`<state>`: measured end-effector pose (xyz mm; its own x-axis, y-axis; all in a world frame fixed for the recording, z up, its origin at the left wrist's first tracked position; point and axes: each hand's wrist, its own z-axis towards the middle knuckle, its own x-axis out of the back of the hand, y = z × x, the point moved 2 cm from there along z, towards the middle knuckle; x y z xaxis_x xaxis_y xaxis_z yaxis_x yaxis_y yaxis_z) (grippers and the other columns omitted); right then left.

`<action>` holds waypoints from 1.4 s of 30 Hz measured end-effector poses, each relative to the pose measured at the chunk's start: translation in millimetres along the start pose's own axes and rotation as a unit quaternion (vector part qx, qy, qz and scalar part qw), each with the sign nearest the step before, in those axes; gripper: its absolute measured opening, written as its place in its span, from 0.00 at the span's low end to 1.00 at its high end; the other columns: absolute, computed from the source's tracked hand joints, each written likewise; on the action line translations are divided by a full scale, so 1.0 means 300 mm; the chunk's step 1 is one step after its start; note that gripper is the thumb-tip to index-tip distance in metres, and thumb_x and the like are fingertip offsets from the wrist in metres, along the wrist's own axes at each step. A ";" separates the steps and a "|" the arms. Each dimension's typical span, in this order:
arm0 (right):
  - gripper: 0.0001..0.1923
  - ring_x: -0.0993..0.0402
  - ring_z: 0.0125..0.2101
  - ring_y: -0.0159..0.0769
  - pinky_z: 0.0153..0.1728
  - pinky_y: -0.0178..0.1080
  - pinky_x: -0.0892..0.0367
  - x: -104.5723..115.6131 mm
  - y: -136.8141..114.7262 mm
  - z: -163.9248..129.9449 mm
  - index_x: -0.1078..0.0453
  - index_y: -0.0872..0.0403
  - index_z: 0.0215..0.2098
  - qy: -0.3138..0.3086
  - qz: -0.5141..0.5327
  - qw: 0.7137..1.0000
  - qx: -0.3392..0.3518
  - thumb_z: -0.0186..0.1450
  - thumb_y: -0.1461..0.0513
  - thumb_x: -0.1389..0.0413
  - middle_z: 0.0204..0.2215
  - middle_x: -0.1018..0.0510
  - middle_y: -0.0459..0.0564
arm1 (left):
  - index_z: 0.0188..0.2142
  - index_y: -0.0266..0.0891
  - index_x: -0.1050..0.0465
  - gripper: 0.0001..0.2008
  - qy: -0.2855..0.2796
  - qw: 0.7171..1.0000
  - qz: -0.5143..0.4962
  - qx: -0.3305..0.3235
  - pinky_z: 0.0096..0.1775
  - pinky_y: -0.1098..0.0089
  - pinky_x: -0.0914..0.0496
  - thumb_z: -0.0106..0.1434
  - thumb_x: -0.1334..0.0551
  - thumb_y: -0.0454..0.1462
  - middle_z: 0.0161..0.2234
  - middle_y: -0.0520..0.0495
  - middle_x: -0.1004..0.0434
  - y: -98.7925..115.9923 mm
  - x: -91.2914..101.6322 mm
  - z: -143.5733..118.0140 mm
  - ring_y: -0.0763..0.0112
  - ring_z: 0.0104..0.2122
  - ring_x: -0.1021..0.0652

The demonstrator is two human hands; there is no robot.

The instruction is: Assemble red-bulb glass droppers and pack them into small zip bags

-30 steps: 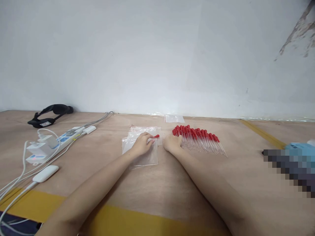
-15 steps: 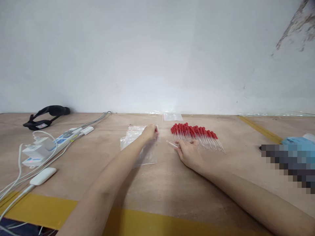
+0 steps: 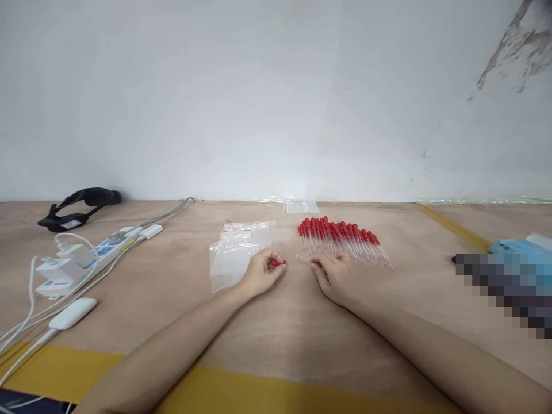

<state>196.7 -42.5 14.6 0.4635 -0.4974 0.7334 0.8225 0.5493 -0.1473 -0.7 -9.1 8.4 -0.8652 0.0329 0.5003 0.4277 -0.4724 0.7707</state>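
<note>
A: Left hand?
B: Fingers curled in, thumb and fingertips pinching one small red bulb, its end pointing right.
A: Right hand?
B: Half curled; thumb and forefinger closed on one slim clear tube, its free end pointing left. Bulb and tube face each other across a gap, not touching.
A: Finished pieces?
B: One row of red-topped droppers, just beyond the right hand, red ends to the far side, clear stems to the near side, packed close. Exact count cannot be told.
A: Bags?
B: Clear plastic bags, overlapping, flat, just left of and beyond the left hand. One further clear bag, flat near the wall.
A: Left side of the table?
B: White power strip with plugs and cables; white oblong device, nearer; black strap, at the far side.
A: Right side?
B: Light blue item, partly covered by a pixelated dark patch; yellow tape running in from the far edge.
</note>
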 end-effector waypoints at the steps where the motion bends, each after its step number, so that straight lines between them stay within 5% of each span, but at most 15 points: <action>1: 0.11 0.34 0.25 0.30 0.34 0.37 0.50 0.005 -0.003 0.000 0.32 0.54 0.31 -0.001 0.008 1.000 0.000 0.64 0.62 0.55 0.27 0.24 0.47 | 0.28 0.36 0.34 0.05 0.003 1.000 0.004 -0.005 0.31 0.72 0.33 0.53 0.40 0.36 0.26 0.50 0.28 -0.002 -0.002 -0.007 0.73 0.27 0.27; 7: 0.11 0.36 0.22 0.28 0.33 0.36 0.50 0.034 -0.025 0.008 0.31 0.54 0.31 -0.013 0.031 0.999 0.006 0.63 0.61 0.54 0.22 0.26 0.46 | 0.37 0.38 0.30 0.09 0.015 0.998 0.050 -0.035 0.34 0.71 0.33 0.57 0.40 0.38 0.32 0.48 0.24 0.004 0.011 -0.010 0.70 0.33 0.26; 15: 0.11 0.36 0.24 0.30 0.32 0.36 0.50 0.030 -0.046 0.010 0.30 0.53 0.31 -0.010 0.029 0.999 0.012 0.63 0.60 0.53 0.20 0.27 0.46 | 0.34 0.39 0.27 0.07 -0.007 0.992 0.074 -0.102 0.34 0.72 0.33 0.59 0.42 0.39 0.31 0.50 0.24 0.023 0.011 -0.015 0.72 0.31 0.26; 33: 0.11 0.38 0.23 0.30 0.33 0.36 0.47 -0.018 -0.021 -0.009 0.31 0.52 0.29 -0.077 0.120 0.990 0.009 0.63 0.59 0.53 0.20 0.28 0.44 | 0.34 0.38 0.28 0.08 -0.018 0.994 0.061 -0.092 0.34 0.72 0.32 0.60 0.44 0.38 0.30 0.49 0.24 0.029 0.002 -0.031 0.71 0.30 0.25; 42: 0.12 0.37 0.24 0.29 0.33 0.37 0.50 0.020 0.011 0.024 0.29 0.51 0.30 -0.140 0.063 0.984 0.092 0.64 0.60 0.54 0.23 0.25 0.44 | 0.34 0.40 0.27 0.08 -0.101 0.987 0.059 -0.112 0.37 0.72 0.33 0.61 0.46 0.36 0.31 0.50 0.24 0.040 -0.002 -0.049 0.71 0.32 0.25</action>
<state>199.7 -38.8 23.3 0.4273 -0.2273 0.8751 0.6788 0.7200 -0.1445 1.3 -27.8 11.6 -0.7329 0.1302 0.6678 0.4342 -0.6662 0.6063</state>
